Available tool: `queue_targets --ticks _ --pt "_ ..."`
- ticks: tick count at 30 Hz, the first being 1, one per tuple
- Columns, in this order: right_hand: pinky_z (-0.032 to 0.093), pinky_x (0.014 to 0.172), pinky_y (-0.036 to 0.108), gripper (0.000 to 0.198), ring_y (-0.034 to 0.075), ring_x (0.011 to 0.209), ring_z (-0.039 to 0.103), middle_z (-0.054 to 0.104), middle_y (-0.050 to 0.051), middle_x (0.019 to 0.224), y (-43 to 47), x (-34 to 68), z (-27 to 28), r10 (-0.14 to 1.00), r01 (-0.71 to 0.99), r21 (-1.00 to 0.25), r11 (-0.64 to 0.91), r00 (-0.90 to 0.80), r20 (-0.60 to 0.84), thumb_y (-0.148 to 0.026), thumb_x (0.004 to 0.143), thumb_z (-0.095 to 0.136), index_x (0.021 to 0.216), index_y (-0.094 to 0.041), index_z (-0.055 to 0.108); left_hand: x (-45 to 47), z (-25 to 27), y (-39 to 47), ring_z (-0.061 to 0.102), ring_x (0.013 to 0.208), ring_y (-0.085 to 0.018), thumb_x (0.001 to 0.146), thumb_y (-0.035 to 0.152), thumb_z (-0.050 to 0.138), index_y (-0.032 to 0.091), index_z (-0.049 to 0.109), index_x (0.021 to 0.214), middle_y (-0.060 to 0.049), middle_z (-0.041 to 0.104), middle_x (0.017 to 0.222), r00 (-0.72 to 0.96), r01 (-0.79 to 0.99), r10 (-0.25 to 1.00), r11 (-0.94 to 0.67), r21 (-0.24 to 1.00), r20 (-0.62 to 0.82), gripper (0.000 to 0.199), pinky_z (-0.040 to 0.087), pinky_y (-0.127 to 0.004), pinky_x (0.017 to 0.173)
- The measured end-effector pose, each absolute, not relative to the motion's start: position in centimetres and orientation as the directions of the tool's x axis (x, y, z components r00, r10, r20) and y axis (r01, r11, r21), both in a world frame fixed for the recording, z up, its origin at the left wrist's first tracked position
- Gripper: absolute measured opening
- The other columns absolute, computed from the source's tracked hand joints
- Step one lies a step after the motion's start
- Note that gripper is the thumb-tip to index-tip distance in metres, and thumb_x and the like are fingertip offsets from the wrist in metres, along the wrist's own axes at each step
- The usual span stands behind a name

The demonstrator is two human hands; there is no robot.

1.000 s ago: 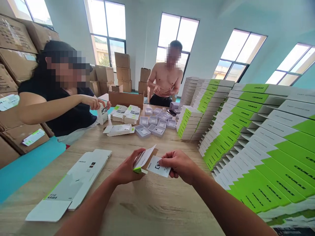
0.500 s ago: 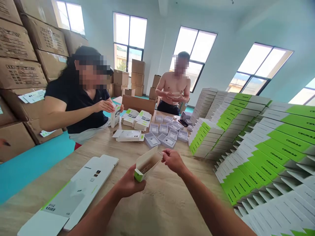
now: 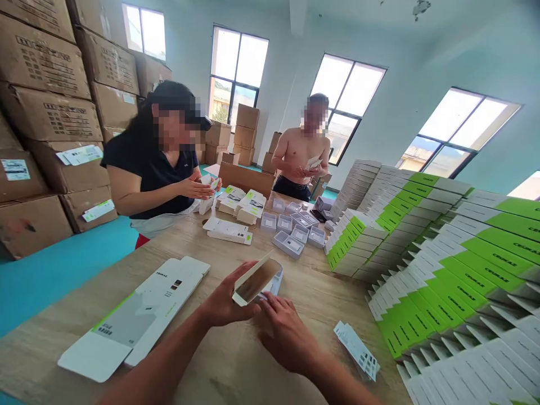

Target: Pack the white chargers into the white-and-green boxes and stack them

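My left hand is wrapped round a small white carton whose end flap stands open, so its brown inside shows. Close against it on the right is a pale plastic tray, partly hidden behind the carton and my fingers. My right hand is closed at the tray's near edge, just below the carton; its fingertips are partly covered. Flat on the table to the left lies an unfolded white-and-green carton. Some printed leaflets lie to the right of my right hand.
More plastic trays sit further back on the table. Tall stacks of white-and-green boxes line the right side. A co-worker in a black shirt handles a box at the left; another person stands behind. Brown cartons are piled left.
My right hand has left the carton's flap and moved lower. One tray from the group's near left is now beside the carton. The view has shifted, bringing the leaflets into sight.
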State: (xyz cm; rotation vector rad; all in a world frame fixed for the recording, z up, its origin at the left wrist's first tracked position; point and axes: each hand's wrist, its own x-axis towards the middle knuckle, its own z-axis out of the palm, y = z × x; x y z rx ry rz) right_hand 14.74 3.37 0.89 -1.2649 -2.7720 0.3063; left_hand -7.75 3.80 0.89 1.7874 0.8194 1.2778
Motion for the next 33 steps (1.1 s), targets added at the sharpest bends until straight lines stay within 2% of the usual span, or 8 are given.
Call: queue_targets --ticks 2,5,7,10,15,21,25,33 --pt "0.025 0.121 0.046 0.087 0.033 0.151 0.031 0.034 0.01 0.167 2.0 16.1 1.8 0.647 0.631 -0.271 0.727 -0.762 -0.039 -0.045 0.08 0.077 0.156 -0.027 0.039 -7.7 1.6 3.3 0.045 0.142 -0.035 0.073 0.03 0.08 0.024 0.044 0.151 -0.013 0.051 0.153 0.329 0.115 0.809 -0.546 0.83 0.487 0.086 0.042 -0.049 0.115" --pt "0.017 0.122 0.051 0.101 0.036 0.149 0.032 0.047 0.007 0.159 3.1 16.5 3.1 0.563 0.559 -0.275 0.782 -0.823 -0.07 -0.053 0.064 0.087 0.153 -0.034 0.043 -7.6 2.9 2.5 0.047 0.142 -0.035 0.07 0.029 0.083 0.021 0.047 0.149 -0.016 0.053 0.15 0.428 0.188 0.733 -0.644 0.741 0.529 0.087 0.039 -0.048 0.118" --pt "0.016 0.122 0.049 0.098 0.034 0.145 0.04 0.057 0.006 0.149 4.7 16.0 3.6 0.528 0.534 -0.267 0.803 -0.843 -0.1 -0.05 0.061 0.089 0.149 -0.034 0.049 -7.6 3.8 1.9 0.049 0.14 -0.034 0.072 0.035 0.084 0.02 0.046 0.149 -0.017 0.055 0.148 0.458 0.217 0.685 -0.704 0.676 0.567 0.087 0.04 -0.048 0.118" --pt "0.019 0.121 0.049 0.087 0.034 0.143 0.042 0.059 0.007 0.148 6.1 15.1 3.6 0.513 0.529 -0.25 0.811 -0.849 -0.128 -0.049 0.068 0.086 0.147 -0.032 0.053 -8.4 5.6 0.4 0.048 0.142 -0.035 0.074 0.038 0.082 0.021 0.041 0.153 -0.018 0.052 0.15 0.488 0.276 0.639 -0.759 0.59 0.594 0.091 0.04 -0.048 0.118" --pt "0.026 0.116 0.058 0.092 0.04 0.139 0.043 0.057 0.012 0.148 4.3 16.1 2.4 0.575 0.576 -0.262 0.774 -0.813 -0.09 -0.051 0.068 0.084 0.15 -0.029 0.05 -10.9 9.4 -2.5 0.04 0.148 -0.036 0.075 0.033 0.081 0.025 0.033 0.158 -0.015 0.047 0.156 0.636 0.402 0.625 -0.768 0.498 0.452 0.096 0.036 -0.048 0.12" --pt "0.037 0.116 0.048 0.082 0.033 0.138 0.046 0.052 0.018 0.15 -2.0 21.3 2.4 0.716 0.634 -0.477 0.609 -0.698 -0.013 -0.028 0.077 0.075 0.153 -0.017 0.046 -12.5 10.1 -2.6 0.034 0.151 -0.036 0.075 0.032 0.081 0.026 0.027 0.16 -0.014 0.038 0.162 0.675 0.586 0.715 -0.669 0.456 0.181 0.1 0.036 -0.046 0.12" --pt "0.039 0.116 0.042 0.08 0.029 0.137 0.049 0.055 0.011 0.149 -7.3 24.3 6.3 0.746 0.51 -0.66 0.551 -0.656 0.116 -0.034 0.075 0.081 0.148 -0.023 0.051 -12.1 8.9 -1.9 0.037 0.149 -0.037 0.075 0.03 0.079 0.024 0.026 0.159 -0.016 0.037 0.161 0.676 0.649 0.732 -0.646 0.402 0.084 0.1 0.037 -0.047 0.119" --pt "0.043 0.109 0.048 0.068 0.033 0.125 0.057 0.065 0.015 0.137 -10.1 23.1 10.1 0.905 0.723 -0.545 0.425 -0.359 0.23 -0.035 0.074 0.078 0.137 -0.015 0.062 -6.6 8.3 -2.7 0.046 0.139 -0.036 0.072 0.021 0.075 0.022 0.032 0.154 -0.016 0.047 0.149 0.728 0.623 0.674 -0.726 0.291 0.126 0.092 0.043 -0.049 0.115"
